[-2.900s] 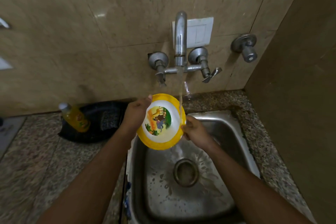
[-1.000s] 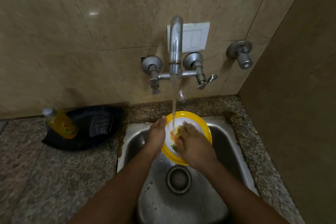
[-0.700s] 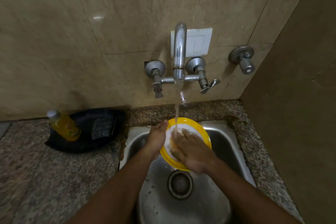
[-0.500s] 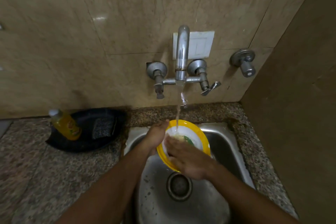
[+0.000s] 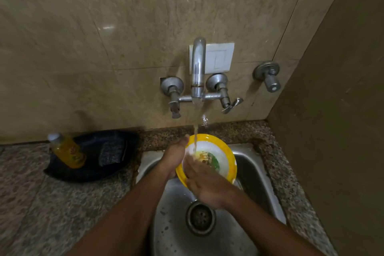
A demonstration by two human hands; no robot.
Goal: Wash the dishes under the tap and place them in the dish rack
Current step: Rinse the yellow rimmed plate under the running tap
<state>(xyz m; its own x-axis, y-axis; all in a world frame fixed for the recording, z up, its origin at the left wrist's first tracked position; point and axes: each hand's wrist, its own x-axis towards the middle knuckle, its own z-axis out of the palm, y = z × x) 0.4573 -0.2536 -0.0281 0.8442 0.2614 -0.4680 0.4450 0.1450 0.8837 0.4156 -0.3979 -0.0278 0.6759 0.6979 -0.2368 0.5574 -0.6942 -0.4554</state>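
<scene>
Over the steel sink (image 5: 253, 164) a yellow-rimmed plate (image 5: 225, 157) is held tilted under the running tap (image 5: 198, 68), its white centre carrying a printed cartoon picture in green and orange, partly covered by the hand in front of it. A thin stream of water (image 5: 195, 129) falls from the spout onto the plate's face.

The left hand (image 5: 173, 157) grips the plate by its left rim, thumb up along the edge and fingers curled behind it. The right hand (image 5: 204, 183) lies flat across the plate's face, its fingers (image 5: 190, 164) straight and close together, pressing on the wet surface right where the water lands; they hold nothing of their own.

Below the hands sits the round drain (image 5: 200, 219), with water drops scattered over the basin floor.

On the speckled granite surface (image 5: 41, 203) to the left lies a dark tray (image 5: 91, 172) against the wall. In it stands a leaning bottle of yellow liquid (image 5: 68, 151) with a pale cap; its label shows red and green marks, but the writing is too blurred to read. Beside the bottle in the same tray lies a dark scouring pad (image 5: 112, 151).

On the tiled wall behind the tap is a white switch plate (image 5: 220, 56), and to its right a separate metal valve (image 5: 269, 77).
</scene>
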